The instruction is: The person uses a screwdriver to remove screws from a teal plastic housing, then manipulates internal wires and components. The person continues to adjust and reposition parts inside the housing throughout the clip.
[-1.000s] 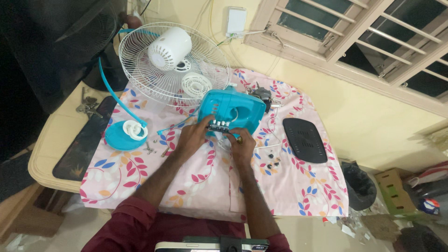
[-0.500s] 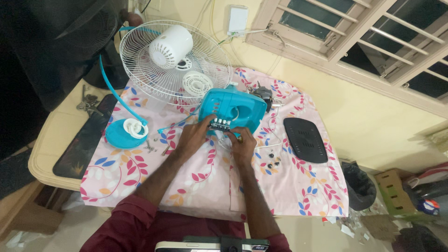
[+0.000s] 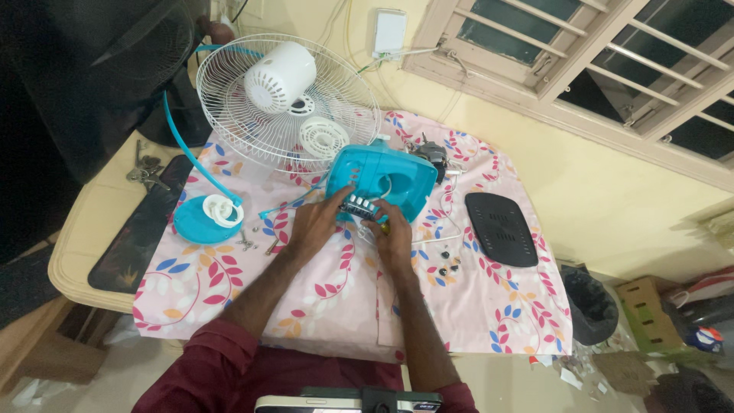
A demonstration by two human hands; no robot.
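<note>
Head view, looking down on the worktop [image 3: 84,252], a cream slab with rounded corners covered by a pink cloth printed with red, blue and yellow leaves [image 3: 336,306]. At the centre of the cloth I see the turquoise plastic fan base housing [image 3: 382,182], lying tilted with its row of push-button switches [image 3: 358,206] facing the person. My view shows the left hand [image 3: 315,226] pressed against the housing's near left edge, fingers bent and gripping the shell beside the switches. The right hand [image 3: 391,233] lies just right of the switches, curled around a small tool with a yellowish handle (mostly hidden by the fingers, so I cannot tell its kind).

Behind the housing, touching its far right side, sits a dark grey motor unit [image 3: 432,153]. Farther back left lies the round white wire fan guard [image 3: 287,103], with a white ribbed motor cover [image 3: 279,76] and a white slotted disc [image 3: 323,138] resting on it. To the left of the hands: a turquoise round disc carrying a white ring [image 3: 205,218], and loose screws [image 3: 256,243] nearby. To the right: a black oval perforated plate [image 3: 501,228] and several small black knobs [image 3: 445,264]. A bunch of keys [image 3: 145,172] lies at the worktop's far left.
</note>
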